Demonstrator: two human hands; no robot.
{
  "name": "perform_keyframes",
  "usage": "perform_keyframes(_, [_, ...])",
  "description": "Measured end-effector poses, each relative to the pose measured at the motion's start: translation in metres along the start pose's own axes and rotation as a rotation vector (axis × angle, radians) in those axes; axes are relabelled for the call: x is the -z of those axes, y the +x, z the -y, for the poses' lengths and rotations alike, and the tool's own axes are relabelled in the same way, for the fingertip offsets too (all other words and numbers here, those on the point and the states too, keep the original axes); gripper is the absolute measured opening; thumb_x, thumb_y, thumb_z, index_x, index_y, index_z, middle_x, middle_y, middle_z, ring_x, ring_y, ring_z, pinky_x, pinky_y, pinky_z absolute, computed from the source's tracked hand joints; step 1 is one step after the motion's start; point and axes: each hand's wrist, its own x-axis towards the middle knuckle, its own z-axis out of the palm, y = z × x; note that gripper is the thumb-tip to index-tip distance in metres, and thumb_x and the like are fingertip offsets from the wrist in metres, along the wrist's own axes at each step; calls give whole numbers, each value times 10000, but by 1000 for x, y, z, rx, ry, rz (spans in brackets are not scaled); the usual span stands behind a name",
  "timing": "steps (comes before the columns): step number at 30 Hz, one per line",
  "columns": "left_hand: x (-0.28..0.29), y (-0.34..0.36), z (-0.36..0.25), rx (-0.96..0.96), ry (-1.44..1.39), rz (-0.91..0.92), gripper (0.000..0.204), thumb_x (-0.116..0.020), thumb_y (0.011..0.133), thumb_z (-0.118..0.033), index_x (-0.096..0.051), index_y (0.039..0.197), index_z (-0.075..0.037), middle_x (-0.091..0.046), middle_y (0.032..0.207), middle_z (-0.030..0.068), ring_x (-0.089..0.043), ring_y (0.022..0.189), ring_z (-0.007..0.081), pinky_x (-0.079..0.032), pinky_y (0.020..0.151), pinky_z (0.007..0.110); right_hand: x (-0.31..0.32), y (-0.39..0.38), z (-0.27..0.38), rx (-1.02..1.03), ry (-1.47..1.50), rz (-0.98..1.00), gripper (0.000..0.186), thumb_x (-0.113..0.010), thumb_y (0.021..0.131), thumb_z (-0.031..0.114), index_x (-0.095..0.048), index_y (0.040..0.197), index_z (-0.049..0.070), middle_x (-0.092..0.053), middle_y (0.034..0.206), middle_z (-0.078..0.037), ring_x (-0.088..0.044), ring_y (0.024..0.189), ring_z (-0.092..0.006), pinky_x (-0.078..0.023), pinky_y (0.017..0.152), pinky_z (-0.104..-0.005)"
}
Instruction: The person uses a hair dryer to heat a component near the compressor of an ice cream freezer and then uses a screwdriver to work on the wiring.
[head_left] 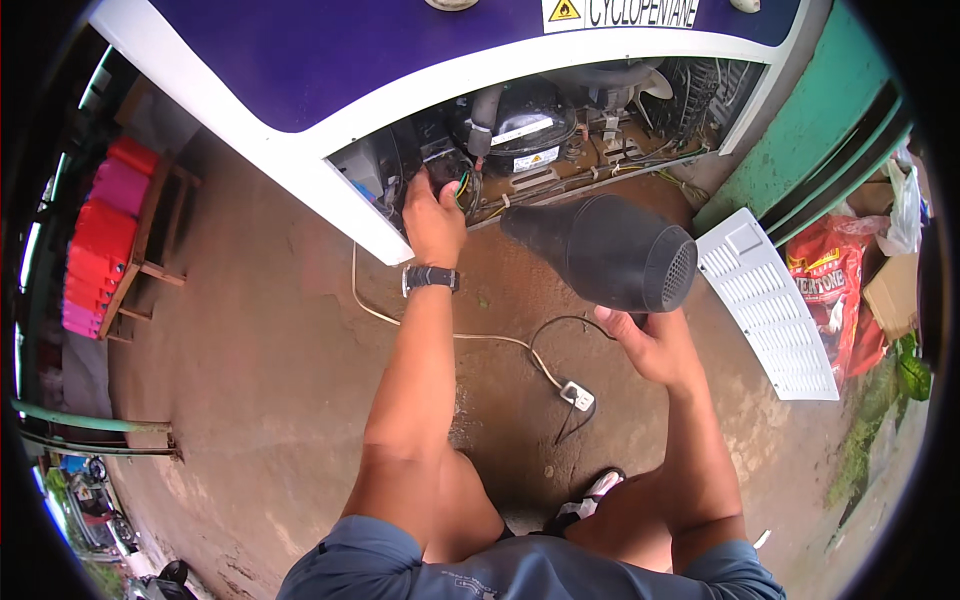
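Observation:
My right hand (pixel 660 348) is wrapped round the handle of a black hair dryer (pixel 610 250). The dryer's nozzle points left toward the open machine compartment of a purple and white freezer (pixel 300 50), and its round grille faces right. My left hand (pixel 435 222), with a watch (pixel 431 280) on the wrist, reaches inside the compartment. Its fingers curl by a dark part and some wires (pixel 465 190) beside the black compressor (pixel 525 115); the fingertips are partly hidden, so what they grip cannot be made out.
A white extension socket (pixel 577 395) lies on the wet floor, the dryer's dark cord plugged in and a pale cord running left. A white louvred panel (pixel 765 300) lies at right beside a red bag (pixel 835 280). Red and pink stacked items (pixel 100 240) stand left by a wooden bench (pixel 145 240).

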Motion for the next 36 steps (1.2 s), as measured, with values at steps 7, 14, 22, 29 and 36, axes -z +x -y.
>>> perform_keyframes(7, [4, 4, 10, -109, 65, 2, 416, -745, 885, -110, -591, 1234, 57, -664, 1143, 283, -632, 1075, 472, -513, 907, 493, -10, -6, 8, 68, -49, 13, 246, -710, 932, 202, -680, 1091, 18, -714, 999, -138, -668, 915, -286, -525, 839, -401])
perform_keyframes(14, [3, 8, 6, -98, 63, -44, 347, -795, 849, -81, -630, 1123, 55, -722, 1066, 241, -714, 973, 407, -547, 818, 446, -15, -14, 10, -40, -104, 25, 282, -715, 937, 234, -664, 1113, 19, -690, 879, -113, -640, 781, -239, -517, 744, -366])
perform_keyframes(22, [6, 1, 20, -120, 16, 62, 528, -583, 935, -6, -453, 1440, 77, -624, 1307, 295, -625, 1210, 414, -496, 1018, 431, -21, -21, 15, 9, -50, -74, 310, -718, 945, 218, -656, 1164, 7, -690, 928, -88, -621, 813, -185, -516, 759, -340])
perform_keyframes(29, [17, -7, -3, -54, -206, 70, 617, -499, 937, -9, -317, 1510, 128, -474, 1464, 361, -523, 1352, 431, -436, 1115, 422, -1, -5, -23, 86, -82, -366, 313, -695, 980, 181, -650, 1235, 5, -686, 1114, -80, -629, 1008, -179, -502, 910, -337])
perform_keyframes(36, [32, -43, -32, -184, -252, 40, 582, -530, 922, 28, -383, 1485, 34, -452, 1428, 255, -527, 1287, 402, -472, 1091, 444, 26, 13, -64, 226, -376, -423, 411, -693, 847, 102, -630, 1239, -1, -648, 1248, -197, -617, 1156, -390, -492, 984, -430])
